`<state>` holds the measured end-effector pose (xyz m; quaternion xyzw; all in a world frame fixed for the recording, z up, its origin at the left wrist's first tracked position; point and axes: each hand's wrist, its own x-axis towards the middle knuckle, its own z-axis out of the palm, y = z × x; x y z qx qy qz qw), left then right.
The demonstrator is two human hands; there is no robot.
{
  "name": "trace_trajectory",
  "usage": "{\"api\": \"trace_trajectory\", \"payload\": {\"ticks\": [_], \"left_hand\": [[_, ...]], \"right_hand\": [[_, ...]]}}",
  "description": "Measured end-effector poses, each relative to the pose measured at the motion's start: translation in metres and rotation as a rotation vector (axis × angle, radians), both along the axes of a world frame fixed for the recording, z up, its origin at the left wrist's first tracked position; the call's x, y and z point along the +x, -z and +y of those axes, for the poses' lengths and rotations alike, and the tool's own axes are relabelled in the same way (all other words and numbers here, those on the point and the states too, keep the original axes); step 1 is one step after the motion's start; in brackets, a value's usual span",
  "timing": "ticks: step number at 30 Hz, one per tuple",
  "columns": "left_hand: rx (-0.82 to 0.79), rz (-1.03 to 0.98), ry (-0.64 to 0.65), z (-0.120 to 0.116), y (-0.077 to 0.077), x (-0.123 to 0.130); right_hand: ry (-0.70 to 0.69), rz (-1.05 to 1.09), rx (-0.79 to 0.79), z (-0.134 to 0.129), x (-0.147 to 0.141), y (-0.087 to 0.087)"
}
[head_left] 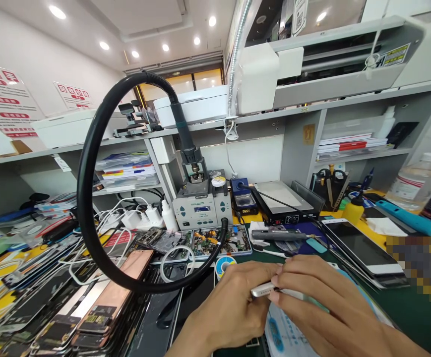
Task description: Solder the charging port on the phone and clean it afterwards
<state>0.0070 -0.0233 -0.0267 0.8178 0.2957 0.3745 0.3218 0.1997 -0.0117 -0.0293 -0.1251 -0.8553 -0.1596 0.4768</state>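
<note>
A silver-edged smartphone (263, 290) is held between both hands above the bench, its narrow end with a row of small holes facing me. My left hand (228, 302) is closed around its left side. Over the top and right side lies my right hand (323, 302), fingers curled on it. Most of the phone is hidden by the hands. Beneath them is a plastic bag with blue print (285, 332). Just beyond the left hand stands a solder spool (224, 267).
A thick black hose (83, 188) loops from the hot air station (200, 210) across the left. Stacked phone parts (114, 292) cover the left bench. A circuit board tray (220, 243), soldering iron (280, 235), white tablet (364, 245) and yellow bottle (353, 211) lie beyond the hands.
</note>
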Motion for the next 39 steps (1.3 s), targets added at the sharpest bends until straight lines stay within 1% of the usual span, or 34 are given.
{"api": "trace_trajectory", "payload": {"ticks": [5,9,15,19,23,27,30,32,34,36,37,39], "left_hand": [[0.028,-0.049,0.015,0.001,0.004,0.002],[0.055,-0.055,0.022,0.001,0.007,0.002],[0.103,-0.058,0.024,0.003,0.008,0.004],[0.080,-0.012,0.001,0.001,0.008,0.004],[-0.004,0.045,-0.053,0.000,0.006,0.004],[-0.046,0.051,-0.039,0.005,0.003,0.006],[-0.023,0.080,-0.063,0.009,0.007,0.006],[-0.003,0.083,-0.096,0.011,0.012,0.004],[-0.014,0.074,-0.169,0.012,0.016,0.002],[-0.065,0.055,-0.282,0.012,0.018,0.001],[-0.097,0.046,-0.337,0.012,0.018,0.000],[-0.149,0.032,-0.412,0.011,0.018,0.000]], "right_hand": [[0.004,0.008,-0.023,-0.002,0.002,0.003],[-0.030,-0.035,-0.044,-0.004,0.004,-0.001],[-0.021,-0.029,-0.064,-0.005,0.005,-0.005],[-0.022,0.002,-0.061,-0.004,0.001,-0.002],[-0.056,0.078,-0.069,-0.002,-0.001,0.003],[-0.065,0.066,-0.131,0.000,-0.002,0.010],[-0.051,0.113,-0.143,0.002,-0.005,0.012],[-0.052,0.160,-0.134,0.005,-0.006,0.010],[-0.029,0.215,-0.149,0.011,0.001,0.004],[0.036,0.304,-0.201,0.022,0.017,-0.006],[0.088,0.350,-0.237,0.029,0.029,-0.011],[0.277,0.460,-0.365,0.047,0.056,-0.021]]}}
